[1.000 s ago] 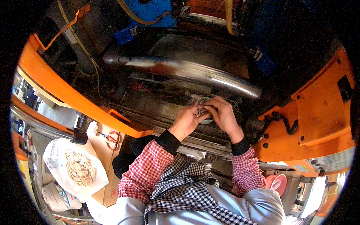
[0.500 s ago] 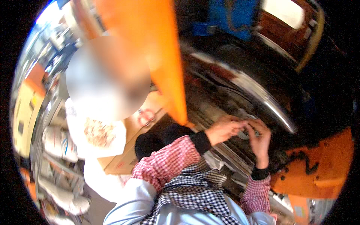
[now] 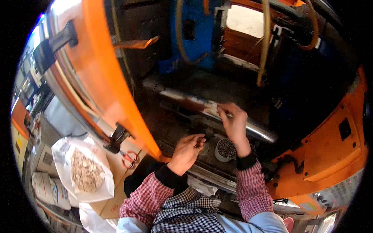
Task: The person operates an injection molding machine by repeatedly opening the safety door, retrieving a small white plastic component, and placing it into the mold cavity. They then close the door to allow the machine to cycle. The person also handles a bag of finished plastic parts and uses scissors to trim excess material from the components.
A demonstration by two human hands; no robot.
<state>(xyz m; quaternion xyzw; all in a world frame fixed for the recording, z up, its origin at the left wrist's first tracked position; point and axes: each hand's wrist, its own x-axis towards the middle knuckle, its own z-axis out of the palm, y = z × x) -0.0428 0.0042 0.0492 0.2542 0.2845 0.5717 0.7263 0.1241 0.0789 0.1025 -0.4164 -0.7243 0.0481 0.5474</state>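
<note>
My left hand point(image 3: 184, 154) is closed, thumb and fingers pressed together at the left of a small round cup. Something small and dark may sit at its fingertips, too small to name. The cup point(image 3: 223, 158) is pale and full of small dark grey pieces point(image 3: 226, 148). My right hand point(image 3: 237, 126) is raised just beyond the cup, thumb and fingertips pinched in front of a shiny metal bar point(image 3: 260, 132). What its fingertips hold, if anything, cannot be made out. Both hands are inside the dark machine opening, and neither touches the cup visibly.
An orange machine door point(image 3: 112, 77) stands at my left. Past it, an open white plastic bag point(image 3: 62, 149) holds beige pieces beside red-handled scissors point(image 3: 129, 159) on cardboard point(image 3: 110, 206). An orange panel point(image 3: 330, 145) is at the right, and hoses point(image 3: 264, 50) hang at the back.
My hands were close together, fingertips meeting over the cup; now they are apart, the right one farther forward near the bar. The view has swung, and the cup shows plainly.
</note>
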